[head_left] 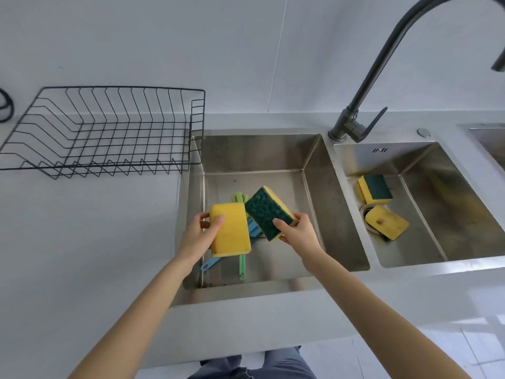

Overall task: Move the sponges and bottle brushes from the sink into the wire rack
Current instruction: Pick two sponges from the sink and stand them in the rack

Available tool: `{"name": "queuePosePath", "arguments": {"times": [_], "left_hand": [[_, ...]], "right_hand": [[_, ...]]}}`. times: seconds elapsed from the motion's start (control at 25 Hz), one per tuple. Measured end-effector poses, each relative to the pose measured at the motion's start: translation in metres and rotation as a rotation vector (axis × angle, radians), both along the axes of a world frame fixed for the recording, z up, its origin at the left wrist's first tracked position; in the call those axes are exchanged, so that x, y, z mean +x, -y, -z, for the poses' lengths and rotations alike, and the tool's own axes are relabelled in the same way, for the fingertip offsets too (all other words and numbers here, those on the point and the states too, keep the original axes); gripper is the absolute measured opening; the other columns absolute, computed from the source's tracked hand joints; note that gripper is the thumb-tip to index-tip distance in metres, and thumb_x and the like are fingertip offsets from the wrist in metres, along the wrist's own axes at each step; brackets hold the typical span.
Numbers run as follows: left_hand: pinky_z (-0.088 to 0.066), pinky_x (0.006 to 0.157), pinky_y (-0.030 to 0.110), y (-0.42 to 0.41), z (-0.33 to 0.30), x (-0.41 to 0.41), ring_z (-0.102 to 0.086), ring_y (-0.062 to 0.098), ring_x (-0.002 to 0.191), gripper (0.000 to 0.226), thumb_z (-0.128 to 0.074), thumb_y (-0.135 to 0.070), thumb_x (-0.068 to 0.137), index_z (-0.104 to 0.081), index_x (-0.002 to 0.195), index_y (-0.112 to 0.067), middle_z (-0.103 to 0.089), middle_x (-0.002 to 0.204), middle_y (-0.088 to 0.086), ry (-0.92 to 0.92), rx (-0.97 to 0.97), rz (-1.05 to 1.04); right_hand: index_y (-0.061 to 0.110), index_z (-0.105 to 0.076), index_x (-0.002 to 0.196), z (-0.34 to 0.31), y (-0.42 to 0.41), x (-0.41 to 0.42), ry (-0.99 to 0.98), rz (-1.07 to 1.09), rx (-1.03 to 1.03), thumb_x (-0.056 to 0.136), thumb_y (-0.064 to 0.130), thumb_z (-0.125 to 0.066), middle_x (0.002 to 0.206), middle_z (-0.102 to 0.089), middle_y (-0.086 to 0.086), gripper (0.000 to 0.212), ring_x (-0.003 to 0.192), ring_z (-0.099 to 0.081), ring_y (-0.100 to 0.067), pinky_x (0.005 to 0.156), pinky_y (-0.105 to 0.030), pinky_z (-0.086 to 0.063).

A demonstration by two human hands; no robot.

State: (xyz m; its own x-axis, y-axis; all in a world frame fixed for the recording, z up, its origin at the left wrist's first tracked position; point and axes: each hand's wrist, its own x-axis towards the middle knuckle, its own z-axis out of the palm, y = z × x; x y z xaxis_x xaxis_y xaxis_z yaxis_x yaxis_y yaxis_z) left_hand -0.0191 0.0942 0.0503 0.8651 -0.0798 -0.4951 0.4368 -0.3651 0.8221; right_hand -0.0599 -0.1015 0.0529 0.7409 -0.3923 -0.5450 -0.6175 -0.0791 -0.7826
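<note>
Looking down from my head, my left hand [203, 233] has its fingers [218, 222] closed on a yellow sponge [231, 232] and my right hand [296, 232] grips a green-faced sponge [266, 212], both held above the big sink [314, 192]. Beneath them a green brush [242, 265] and a blue brush [209, 264] lie on the sink floor. Two more sponges [375, 188] sit in the small sink [437, 214] by its drain. The wire rack [103, 132] stands on the desk [82, 228], just left of the sinks.
</note>
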Motion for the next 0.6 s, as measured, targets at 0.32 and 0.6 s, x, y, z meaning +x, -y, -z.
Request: {"name": "queuePosePath", "arguments": {"times": [0.32, 0.6], "left_hand": [[-0.048, 0.081, 0.037, -0.04, -0.011, -0.005, -0.05, 0.022, 0.102, 0.053, -0.049, -0.041, 0.088, -0.033, 0.13, -0.012, -0.046, 0.115, 0.002, -0.008, -0.073, -0.029], [-0.047, 0.093, 0.042, -0.046, -0.02, 0.002, -0.048, 0.02, 0.103, 0.054, -0.049, -0.039, 0.088, -0.034, 0.131, -0.01, -0.048, 0.128, 0.011, 0.087, -0.004, -0.051]], "right_hand": [[0.014, -0.026, 0.129, -0.017, -0.058, -0.014, 0.021, -0.076, 0.226, 0.085, 0.021, -0.064, 0.116, -0.046, -0.007, 0.059, 0.111, -0.054, -0.024, 0.1, -0.037, -0.048], [0.014, -0.029, 0.127, -0.029, -0.054, -0.005, -0.001, -0.246, 0.489, 0.091, 0.03, -0.054, 0.132, -0.046, -0.014, 0.046, 0.121, -0.051, -0.028, 0.099, -0.041, -0.045]]}}
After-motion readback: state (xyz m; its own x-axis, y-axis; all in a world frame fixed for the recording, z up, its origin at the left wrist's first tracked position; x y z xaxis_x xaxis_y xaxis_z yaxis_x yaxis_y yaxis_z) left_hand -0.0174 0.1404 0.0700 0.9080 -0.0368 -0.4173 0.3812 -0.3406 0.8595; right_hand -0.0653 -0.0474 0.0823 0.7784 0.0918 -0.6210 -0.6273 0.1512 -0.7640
